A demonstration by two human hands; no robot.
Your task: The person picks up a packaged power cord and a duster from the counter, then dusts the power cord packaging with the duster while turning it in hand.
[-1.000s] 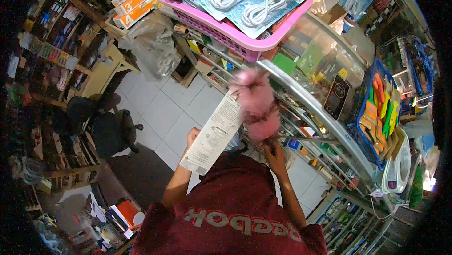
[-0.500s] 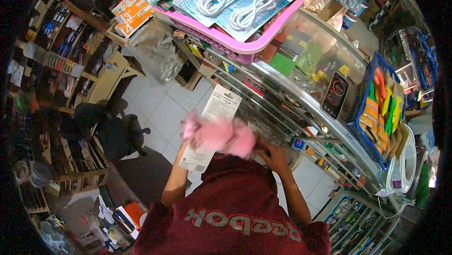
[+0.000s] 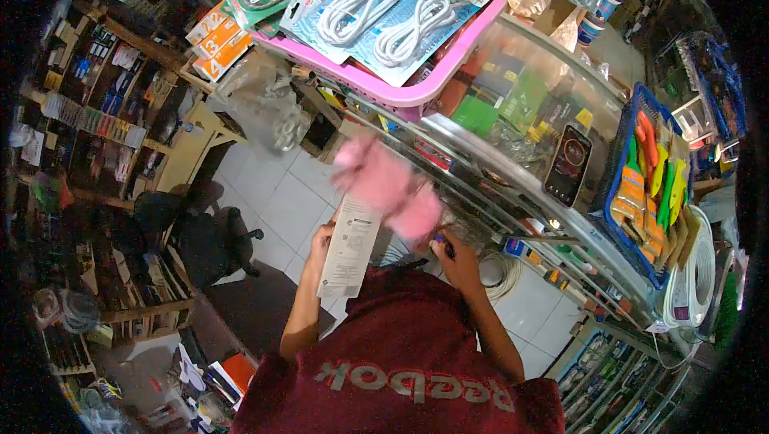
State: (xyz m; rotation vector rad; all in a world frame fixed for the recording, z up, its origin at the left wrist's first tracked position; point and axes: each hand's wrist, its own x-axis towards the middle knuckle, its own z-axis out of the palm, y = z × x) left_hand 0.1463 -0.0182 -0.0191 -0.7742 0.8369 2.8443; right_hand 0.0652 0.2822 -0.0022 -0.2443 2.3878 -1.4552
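Observation:
My left hand [image 3: 322, 246] is closed on the edge of a long white blister card [image 3: 352, 246], whose printed back faces up in front of my maroon shirt. My right hand [image 3: 460, 262] is wrapped round a dark handle with a bit of blue on it. Above that hand spreads a pink fluffy duster [image 3: 388, 185], smeared by motion, which overlaps the top of the card in this view.
A glass display counter [image 3: 513, 153] runs diagonally on the right, bearing a pink basket [image 3: 412, 91] of packaged cords, a phone [image 3: 569, 165] and a blue basket [image 3: 617, 193] of paintbrushes. Stocked shelves [image 3: 96, 121] and a dark chair [image 3: 212, 238] stand at left. Cable coils [image 3: 501, 274] lie below the counter.
The pink duster has swung up and away from me along the card. The card has turned more upright and dropped slightly, so my left fingers now show at its edge.

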